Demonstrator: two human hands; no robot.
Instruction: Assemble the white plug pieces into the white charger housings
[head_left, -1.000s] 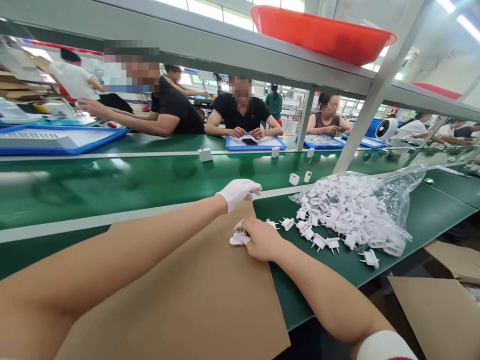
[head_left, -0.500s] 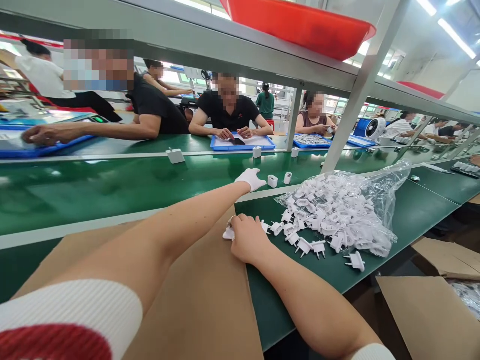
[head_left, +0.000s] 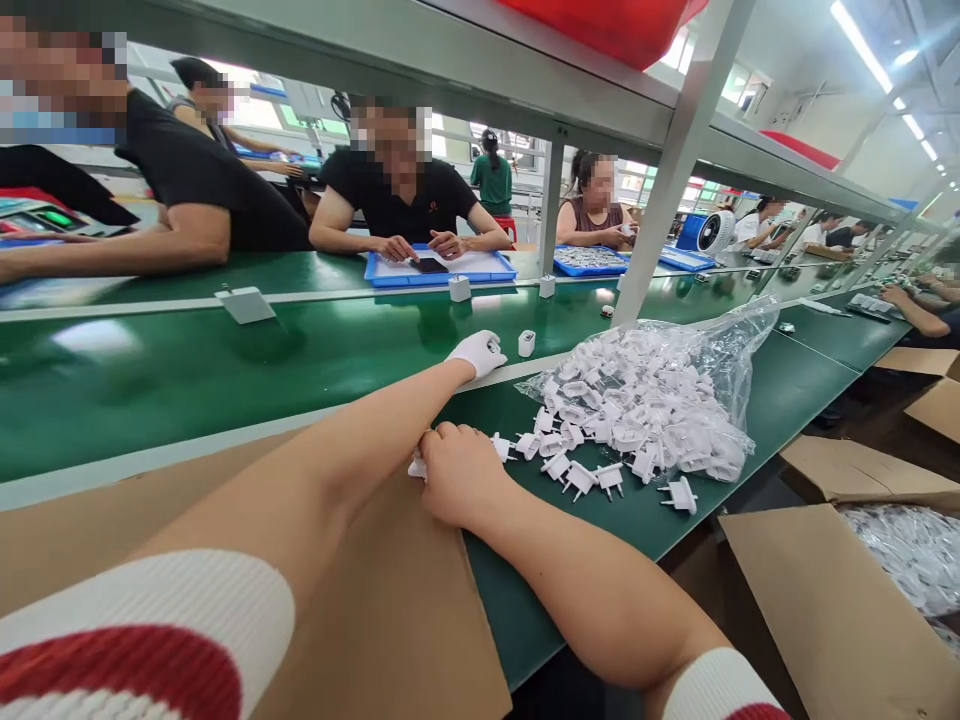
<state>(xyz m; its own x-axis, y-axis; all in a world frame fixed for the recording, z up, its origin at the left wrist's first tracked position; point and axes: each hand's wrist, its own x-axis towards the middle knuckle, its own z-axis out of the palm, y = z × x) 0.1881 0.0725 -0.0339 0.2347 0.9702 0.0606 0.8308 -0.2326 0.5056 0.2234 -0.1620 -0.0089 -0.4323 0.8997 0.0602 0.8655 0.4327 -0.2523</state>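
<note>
My left hand (head_left: pixel 477 354), in a white glove, reaches over the green conveyor belt (head_left: pixel 300 375), its fingers closed around a white charger housing (head_left: pixel 493 346) whose dark end shows. Just right of it another white charger housing (head_left: pixel 527 343) stands upright on the belt. Closer to me, my bare right hand (head_left: pixel 463 472) is closed on a white plug piece (head_left: pixel 417 464), mostly hidden by the fingers, above the cardboard (head_left: pixel 390 600). To its right, several loose white two-pin plug pieces (head_left: pixel 577 478) lie in front of a clear plastic bag (head_left: pixel 739 335) spilling more of them.
A slanted metal post (head_left: pixel 660 190) rises behind the bag and carries a shelf. Across the belt, a person in black works over a blue tray (head_left: pixel 442 278). White adapters (head_left: pixel 249 304) stand along the belt's far edge. Open cardboard boxes (head_left: pixel 832 590) are at lower right.
My left hand has closed on one of the two charger housings that stood on the near belt. My right hand still holds the plug piece. The view has swung to the right.
</note>
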